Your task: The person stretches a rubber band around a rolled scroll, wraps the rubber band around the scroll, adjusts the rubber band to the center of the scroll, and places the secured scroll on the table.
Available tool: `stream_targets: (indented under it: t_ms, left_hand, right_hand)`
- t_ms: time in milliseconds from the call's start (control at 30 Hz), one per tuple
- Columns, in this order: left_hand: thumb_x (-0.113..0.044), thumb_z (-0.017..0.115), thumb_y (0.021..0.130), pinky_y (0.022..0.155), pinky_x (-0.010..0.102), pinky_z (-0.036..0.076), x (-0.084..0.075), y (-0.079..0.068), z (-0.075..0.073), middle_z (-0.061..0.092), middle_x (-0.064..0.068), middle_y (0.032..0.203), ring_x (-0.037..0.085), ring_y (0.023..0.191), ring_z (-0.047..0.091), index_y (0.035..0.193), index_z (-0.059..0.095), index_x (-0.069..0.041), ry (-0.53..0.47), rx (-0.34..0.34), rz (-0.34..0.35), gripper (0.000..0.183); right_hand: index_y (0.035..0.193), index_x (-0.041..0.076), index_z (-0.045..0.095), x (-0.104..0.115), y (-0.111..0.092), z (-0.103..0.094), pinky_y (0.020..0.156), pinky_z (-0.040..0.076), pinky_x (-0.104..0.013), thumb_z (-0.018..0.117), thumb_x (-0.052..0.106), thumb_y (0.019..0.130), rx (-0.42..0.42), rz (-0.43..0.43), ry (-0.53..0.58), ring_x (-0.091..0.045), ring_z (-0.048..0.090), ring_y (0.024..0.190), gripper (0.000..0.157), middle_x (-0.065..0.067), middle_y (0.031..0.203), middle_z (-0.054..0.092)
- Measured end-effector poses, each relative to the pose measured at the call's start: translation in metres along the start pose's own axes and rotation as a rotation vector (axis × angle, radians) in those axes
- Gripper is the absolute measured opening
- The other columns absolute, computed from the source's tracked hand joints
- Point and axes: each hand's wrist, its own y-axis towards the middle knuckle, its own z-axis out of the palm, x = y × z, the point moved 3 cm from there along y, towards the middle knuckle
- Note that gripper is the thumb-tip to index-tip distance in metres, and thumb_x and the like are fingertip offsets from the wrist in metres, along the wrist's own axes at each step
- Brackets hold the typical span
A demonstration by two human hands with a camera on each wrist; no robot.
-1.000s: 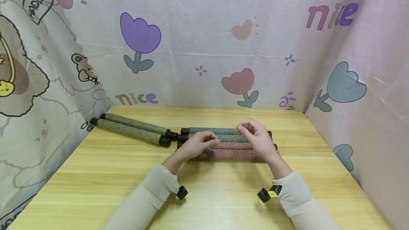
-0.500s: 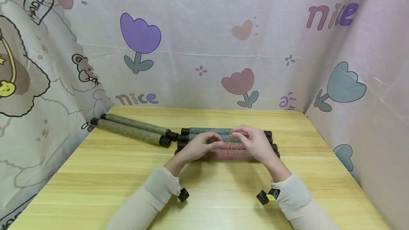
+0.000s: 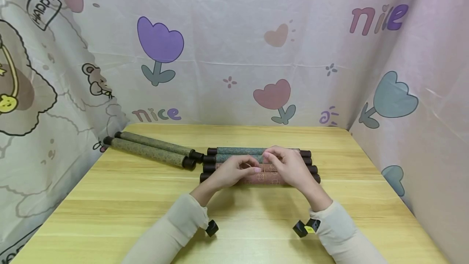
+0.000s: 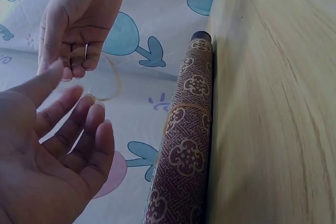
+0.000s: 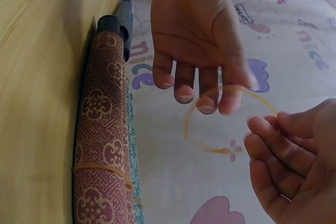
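My right hand (image 3: pixel 290 167) pinches a thin yellow rubber band (image 5: pixel 262 99) between thumb and fingers, above the rolled scrolls. Facing it, my left hand (image 3: pixel 230 171) has loosely bent fingers and a gap between thumb and forefinger. The band's loop passes by those left fingertips; whether they touch it I cannot tell. Underneath lie two red patterned scrolls (image 3: pixel 256 179) with dark end knobs, parallel to the table's front edge. A similar rubber band (image 5: pixel 102 167) circles the nearer red one. Behind them are two blue-green scrolls (image 3: pixel 234 150), partly hidden by my hands.
Two olive-green scrolls (image 3: pixel 146 151) lie slanted at the back left, their near ends close to the blue-green ones. The wooden table (image 3: pixel 253 231) backs onto a printed curtain (image 3: pixel 220 44), which also hangs along both sides.
My right hand has moved left and slightly down towards the left hand. The left hand has shifted slightly right and down, so the fingertips are closer together. The scrolls stay in place.
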Motion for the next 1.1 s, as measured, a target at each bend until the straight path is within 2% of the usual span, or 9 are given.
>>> stream_targets:
  t_ms: [200, 300, 467, 633, 733, 833, 933, 1067, 1100]
  left_hand:
    - [-0.028, 0.064, 0.096, 0.077, 0.034, 0.052, -0.002, 0.000, -0.003, 0.068, -0.004, 0.099, 0.013, 0.090, 0.062, 0.102, 0.072, -0.011, 0.049, -0.010, 0.033, 0.020]
    - [-0.030, 0.064, 0.096, 0.080, 0.035, 0.051, -0.004, 0.001, -0.007, 0.067, -0.007, 0.101, 0.012, 0.093, 0.061, 0.103, 0.072, -0.014, 0.077, -0.023, 0.027, 0.019]
    - [-0.037, 0.063, 0.096, 0.080, 0.037, 0.052, -0.002, 0.000, -0.016, 0.066, -0.007, 0.107, 0.015, 0.095, 0.061, 0.111, 0.071, -0.015, 0.052, -0.029, -0.003, 0.028]
    - [-0.040, 0.064, 0.095, 0.079, 0.042, 0.053, 0.004, -0.005, -0.026, 0.065, -0.004, 0.109, 0.018, 0.094, 0.062, 0.113, 0.070, -0.017, 0.014, -0.042, -0.032, 0.030]
    - [-0.041, 0.064, 0.094, 0.081, 0.043, 0.053, 0.007, -0.007, -0.035, 0.065, -0.005, 0.109, 0.017, 0.095, 0.062, 0.112, 0.069, -0.020, 0.046, -0.056, -0.050, 0.027]
    - [-0.038, 0.063, 0.095, 0.080, 0.040, 0.052, 0.011, -0.011, -0.046, 0.065, -0.004, 0.109, 0.017, 0.096, 0.061, 0.113, 0.068, -0.020, 0.105, -0.060, -0.067, 0.026]
    - [-0.038, 0.063, 0.096, 0.080, 0.038, 0.052, 0.016, -0.016, -0.059, 0.064, -0.004, 0.109, 0.015, 0.096, 0.060, 0.115, 0.067, -0.016, 0.171, -0.055, -0.091, 0.029]
    - [-0.037, 0.063, 0.096, 0.082, 0.040, 0.052, 0.023, -0.022, -0.077, 0.065, -0.004, 0.106, 0.015, 0.094, 0.061, 0.117, 0.067, -0.011, 0.240, -0.069, -0.106, 0.033]
    - [-0.037, 0.063, 0.096, 0.083, 0.040, 0.052, 0.025, -0.024, -0.082, 0.065, -0.005, 0.106, 0.015, 0.094, 0.061, 0.116, 0.067, -0.011, 0.262, -0.077, -0.103, 0.033]
  right_hand:
    - [0.101, 0.015, 0.073, 0.002, 0.000, -0.005, 0.067, 0.048, -0.033, 0.056, 0.027, 0.101, 0.043, 0.025, -0.014, -0.008, 0.055, 0.065, 0.022, 0.008, 0.082, 0.069]
    - [0.102, 0.016, 0.073, 0.002, -0.001, -0.009, 0.064, 0.047, -0.034, 0.055, 0.028, 0.102, 0.055, 0.048, -0.008, -0.010, 0.053, 0.063, 0.022, 0.008, 0.081, 0.068]
    - [0.102, 0.018, 0.073, 0.001, 0.000, -0.013, 0.060, 0.046, -0.033, 0.055, 0.027, 0.102, 0.059, 0.070, 0.004, -0.011, 0.050, 0.058, 0.020, 0.004, 0.082, 0.068]
    - [0.099, 0.019, 0.073, -0.001, 0.000, -0.014, 0.058, 0.046, -0.031, 0.056, 0.028, 0.101, 0.060, 0.078, -0.020, -0.009, 0.049, 0.053, 0.019, 0.009, 0.080, 0.068]
    - [0.099, 0.019, 0.072, 0.000, 0.000, -0.015, 0.056, 0.044, -0.032, 0.056, 0.027, 0.101, 0.050, 0.082, -0.054, -0.009, 0.046, 0.049, 0.018, 0.008, 0.081, 0.070]
    - [0.100, 0.018, 0.072, 0.000, 0.000, -0.016, 0.068, 0.046, -0.038, 0.056, 0.025, 0.101, 0.043, 0.080, -0.118, -0.009, 0.043, 0.048, 0.017, 0.010, 0.079, 0.068]
    - [0.101, 0.017, 0.072, -0.003, 0.000, -0.016, 0.068, 0.045, -0.036, 0.055, 0.024, 0.101, 0.044, 0.072, -0.170, -0.008, 0.043, 0.048, 0.018, 0.010, 0.080, 0.067]
    - [0.102, 0.016, 0.071, -0.004, 0.000, -0.016, 0.054, 0.040, -0.031, 0.055, 0.024, 0.102, 0.050, 0.066, -0.183, -0.008, 0.043, 0.049, 0.018, 0.005, 0.082, 0.069]
    - [0.102, 0.016, 0.071, -0.004, 0.000, -0.017, 0.055, 0.041, -0.031, 0.055, 0.024, 0.102, 0.051, 0.065, -0.184, -0.008, 0.044, 0.049, 0.018, 0.005, 0.082, 0.069]
